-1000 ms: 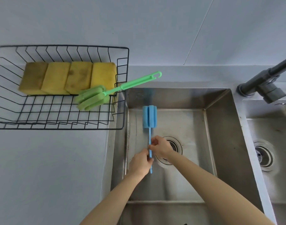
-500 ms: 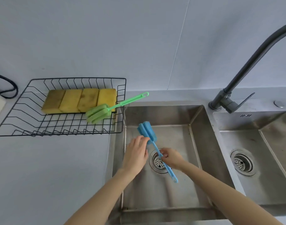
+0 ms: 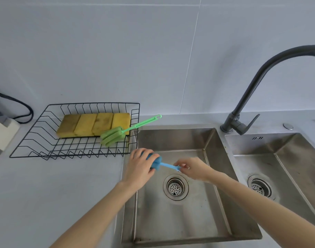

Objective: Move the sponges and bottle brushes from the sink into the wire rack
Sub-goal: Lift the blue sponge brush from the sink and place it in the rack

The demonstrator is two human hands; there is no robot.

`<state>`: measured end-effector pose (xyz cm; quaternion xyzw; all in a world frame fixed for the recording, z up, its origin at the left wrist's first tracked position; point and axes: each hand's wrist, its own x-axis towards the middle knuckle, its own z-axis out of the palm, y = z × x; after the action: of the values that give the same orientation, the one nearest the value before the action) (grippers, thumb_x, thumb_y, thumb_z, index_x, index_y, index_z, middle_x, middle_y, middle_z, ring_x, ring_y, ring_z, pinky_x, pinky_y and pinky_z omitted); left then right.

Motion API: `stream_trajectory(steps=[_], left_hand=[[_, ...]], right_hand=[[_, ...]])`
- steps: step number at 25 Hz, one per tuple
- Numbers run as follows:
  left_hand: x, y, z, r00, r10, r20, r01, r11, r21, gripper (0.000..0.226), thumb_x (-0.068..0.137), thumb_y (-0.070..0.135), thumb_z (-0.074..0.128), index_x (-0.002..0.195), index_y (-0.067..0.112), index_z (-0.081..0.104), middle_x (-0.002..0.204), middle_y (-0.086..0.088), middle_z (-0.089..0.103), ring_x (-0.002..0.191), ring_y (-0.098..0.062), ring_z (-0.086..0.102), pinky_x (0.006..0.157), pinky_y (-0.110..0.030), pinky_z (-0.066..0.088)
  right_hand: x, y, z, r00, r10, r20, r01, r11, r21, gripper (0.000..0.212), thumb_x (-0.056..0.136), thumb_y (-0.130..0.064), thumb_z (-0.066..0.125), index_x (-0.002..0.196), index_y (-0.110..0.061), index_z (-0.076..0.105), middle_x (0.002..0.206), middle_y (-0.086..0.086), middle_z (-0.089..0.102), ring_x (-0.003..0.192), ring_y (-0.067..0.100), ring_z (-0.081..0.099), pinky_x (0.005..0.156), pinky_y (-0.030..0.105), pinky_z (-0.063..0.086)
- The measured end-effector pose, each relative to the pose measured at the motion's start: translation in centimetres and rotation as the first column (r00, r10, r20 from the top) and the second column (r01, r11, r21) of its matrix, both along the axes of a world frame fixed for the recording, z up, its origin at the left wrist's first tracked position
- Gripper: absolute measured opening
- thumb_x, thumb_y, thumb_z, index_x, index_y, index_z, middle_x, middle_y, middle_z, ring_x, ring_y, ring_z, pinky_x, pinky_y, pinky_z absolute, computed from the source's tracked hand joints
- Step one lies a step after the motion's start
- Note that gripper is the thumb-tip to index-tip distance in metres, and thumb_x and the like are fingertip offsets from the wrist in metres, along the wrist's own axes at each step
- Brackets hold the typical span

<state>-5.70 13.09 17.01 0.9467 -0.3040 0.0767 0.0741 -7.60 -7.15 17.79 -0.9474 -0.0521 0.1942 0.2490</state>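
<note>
A blue bottle brush [image 3: 157, 163] is held level above the left side of the left sink basin [image 3: 187, 219]. My left hand [image 3: 140, 167] is wrapped around its blue sponge head. My right hand [image 3: 193, 168] pinches the end of its thin handle. The black wire rack [image 3: 45, 140] stands on the counter left of the sink. Several yellow sponges [image 3: 94, 124] lie side by side along the rack's back. A green bottle brush [image 3: 117, 134] rests in the rack's right end, its handle sticking out over the rim toward the sink.
A dark curved faucet [image 3: 249, 90] rises between the left basin and a second basin [image 3: 282, 169] at the right. A black cable [image 3: 19, 108] and a pale object [image 3: 1, 129] sit at the far left on the grey counter [image 3: 45, 194].
The blue brush has been lifted off the sink floor and turned level. My left hand moved from the handle to the sponge head; my right hand slid to the handle's end. The view tilted up.
</note>
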Motion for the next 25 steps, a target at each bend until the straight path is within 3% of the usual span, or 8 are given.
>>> stream_trajectory(steps=[2, 5, 8, 11, 14, 16, 18, 25], left_hand=[[0.2, 1.0, 0.7, 0.999, 0.01, -0.038, -0.013, 0.997, -0.078, 0.04, 0.068, 0.023, 0.076, 0.106, 0.019, 0.065, 0.105, -0.001, 0.068, 0.1, -0.025, 0.062, 0.088, -0.039, 0.048], [0.6, 1.8, 1.2, 0.996, 0.019, -0.089, -0.033, 0.986, -0.163, 0.038, 0.086, 0.03, 0.057, 0.122, 0.02, 0.054, 0.119, 0.002, 0.058, 0.113, -0.019, 0.051, 0.094, -0.033, 0.039], [0.6, 1.3, 2.3, 0.999, 0.002, -0.052, -0.015, 0.971, -0.239, 0.034, 0.083, 0.026, 0.061, 0.116, 0.015, 0.059, 0.109, -0.004, 0.063, 0.102, -0.024, 0.058, 0.085, -0.037, 0.045], [0.9, 1.1, 3.3, 1.0, 0.013, 0.003, -0.012, 0.961, -0.276, 0.034, 0.081, 0.024, 0.065, 0.112, 0.013, 0.062, 0.102, -0.006, 0.065, 0.095, -0.026, 0.06, 0.08, -0.039, 0.047], [1.8, 2.1, 4.1, 0.997, 0.078, -0.002, -0.075, 0.95, -0.304, 0.036, 0.082, 0.027, 0.063, 0.116, 0.014, 0.06, 0.107, -0.004, 0.064, 0.099, -0.024, 0.058, 0.081, -0.037, 0.046], [2.3, 3.1, 4.6, 0.994, 0.113, -0.001, -0.107, 0.94, -0.324, 0.036, 0.083, 0.027, 0.063, 0.116, 0.013, 0.059, 0.109, -0.004, 0.063, 0.101, -0.024, 0.057, 0.083, -0.036, 0.045], [2.8, 4.1, 5.0, 0.991, 0.131, 0.005, -0.123, 0.94, -0.318, 0.037, 0.083, 0.026, 0.063, 0.117, 0.013, 0.059, 0.109, -0.005, 0.063, 0.1, -0.024, 0.057, 0.083, -0.036, 0.045], [5.2, 8.0, 5.0, 0.973, 0.206, -0.102, -0.229, 0.911, -0.344, 0.041, 0.084, 0.025, 0.062, 0.124, 0.015, 0.054, 0.119, -0.002, 0.061, 0.111, -0.02, 0.053, 0.089, -0.032, 0.044]], right_hand=[[0.6, -0.5, 1.9, 0.999, -0.006, 0.041, 0.004, 0.999, 0.044, 0.024, 0.091, -0.022, 0.054, 0.111, -0.016, 0.066, 0.089, 0.003, 0.065, 0.082, 0.016, 0.056, 0.078, 0.025, 0.044], [1.4, -1.8, 4.5, 0.994, 0.053, 0.091, -0.051, 0.998, -0.021, 0.023, 0.088, -0.031, 0.06, 0.102, -0.016, 0.068, 0.077, -0.01, 0.06, 0.075, 0.01, 0.055, 0.073, 0.02, 0.043], [1.9, -3.1, 6.6, 0.986, 0.067, 0.155, -0.057, 0.996, -0.068, 0.017, 0.085, -0.034, 0.061, 0.089, -0.02, 0.069, 0.064, -0.021, 0.054, 0.068, 0.006, 0.053, 0.066, 0.019, 0.041], [2.3, -4.5, 8.4, 0.977, 0.064, 0.201, -0.048, 0.995, -0.082, 0.009, 0.085, -0.034, 0.061, 0.078, -0.029, 0.064, 0.062, -0.019, 0.055, 0.061, 0.005, 0.052, 0.057, 0.015, 0.039], [2.9, -5.6, 9.6, 0.972, -0.075, 0.225, 0.063, 0.996, 0.057, 0.016, 0.086, -0.028, 0.062, 0.071, -0.034, 0.059, 0.065, -0.008, 0.064, 0.054, 0.007, 0.054, 0.051, 0.008, 0.042], [3.4, -5.6, 9.7, 0.964, -0.186, 0.191, 0.143, 0.966, 0.215, 0.015, 0.087, -0.023, 0.061, 0.074, -0.03, 0.062, 0.068, 0.001, 0.066, 0.055, 0.009, 0.055, 0.056, 0.012, 0.046], [4.1, -4.9, 9.7, 0.957, -0.251, 0.146, 0.191, 0.923, 0.335, 0.013, 0.089, -0.019, 0.06, 0.078, -0.024, 0.066, 0.067, -0.001, 0.065, 0.057, 0.01, 0.058, 0.06, 0.016, 0.051], [6.9, -0.2, 8.5, 0.929, -0.369, -0.007, 0.302, 0.748, 0.591, 0.014, 0.091, -0.007, 0.055, 0.102, -0.001, 0.063, 0.071, 0.002, 0.062, 0.049, -0.009, 0.063, 0.052, 0.004, 0.052]])
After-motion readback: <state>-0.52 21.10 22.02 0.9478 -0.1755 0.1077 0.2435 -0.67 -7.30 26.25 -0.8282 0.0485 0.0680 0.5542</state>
